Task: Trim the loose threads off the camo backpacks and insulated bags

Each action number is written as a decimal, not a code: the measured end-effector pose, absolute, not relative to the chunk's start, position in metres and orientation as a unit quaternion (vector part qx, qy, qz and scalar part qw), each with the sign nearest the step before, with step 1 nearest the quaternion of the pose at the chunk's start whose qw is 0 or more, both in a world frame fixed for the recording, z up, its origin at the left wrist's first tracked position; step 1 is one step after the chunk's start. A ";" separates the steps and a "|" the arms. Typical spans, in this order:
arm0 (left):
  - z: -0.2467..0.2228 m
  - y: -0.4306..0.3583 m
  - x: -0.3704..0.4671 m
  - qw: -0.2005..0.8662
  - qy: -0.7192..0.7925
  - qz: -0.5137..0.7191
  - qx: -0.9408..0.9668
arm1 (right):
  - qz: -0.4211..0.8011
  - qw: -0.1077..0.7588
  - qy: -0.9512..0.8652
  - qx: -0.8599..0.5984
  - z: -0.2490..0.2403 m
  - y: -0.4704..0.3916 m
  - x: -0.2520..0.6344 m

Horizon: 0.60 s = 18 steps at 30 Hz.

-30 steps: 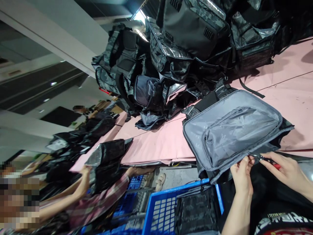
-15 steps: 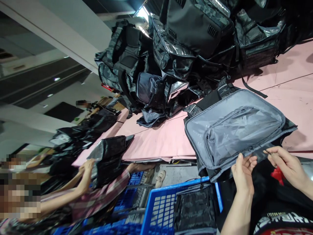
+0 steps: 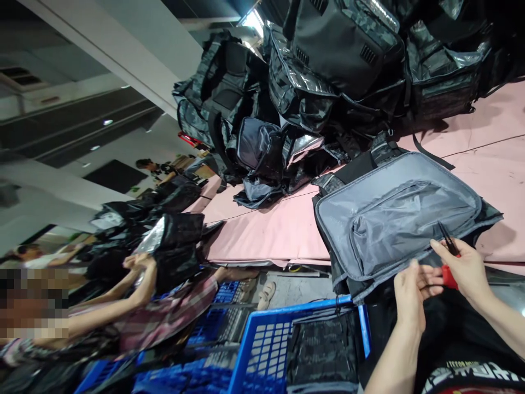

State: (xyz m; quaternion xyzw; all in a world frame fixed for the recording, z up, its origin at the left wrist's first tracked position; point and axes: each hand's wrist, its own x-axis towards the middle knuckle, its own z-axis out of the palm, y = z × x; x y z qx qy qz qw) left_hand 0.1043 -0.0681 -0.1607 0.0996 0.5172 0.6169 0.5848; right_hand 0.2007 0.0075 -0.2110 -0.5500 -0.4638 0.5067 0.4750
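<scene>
The opened backpack (image 3: 394, 219) lies flat on the pink table (image 3: 270, 235), its grey lining turned up and its near edge hanging just over the table's front, which puts the seam within reach of both hands. The left hand (image 3: 410, 293) is closed in a pinch on the lower rim of the lining, apparently to keep the fabric taut there. The right hand (image 3: 465, 268) grips small snips (image 3: 449, 249) with a red handle; the dark blades point up and away over the lining, clear of the cloth at this instant, and the two hands sit close together, fingertips nearly touching. The exact spot being worked is hidden under the fingers, and no loose thread can be made out. Behind the opened bag a heap of black backpacks (image 3: 328, 71) is stacked high on the table, touching its far edge and leaving little room to push it back. Below the table edge stands a blue crate (image 3: 266, 355) holding another dark bag, directly under the left forearm. To the left, a co-worker in a plaid sleeve (image 3: 164, 323) handles a glossy black bag (image 3: 176, 251) at the same table, well apart from the person's own hands.
</scene>
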 end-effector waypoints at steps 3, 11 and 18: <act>-0.155 -0.074 0.100 0.533 0.545 0.624 0.172 | 0.519 0.477 -0.452 -0.546 -0.211 0.005 0.201; -0.140 -0.062 0.081 0.531 0.553 0.598 0.234 | 0.522 0.476 -0.445 -0.551 -0.214 0.010 0.196; -0.152 -0.072 0.090 0.481 0.548 0.661 0.175 | 0.554 0.528 -0.369 -0.527 -0.207 0.008 0.191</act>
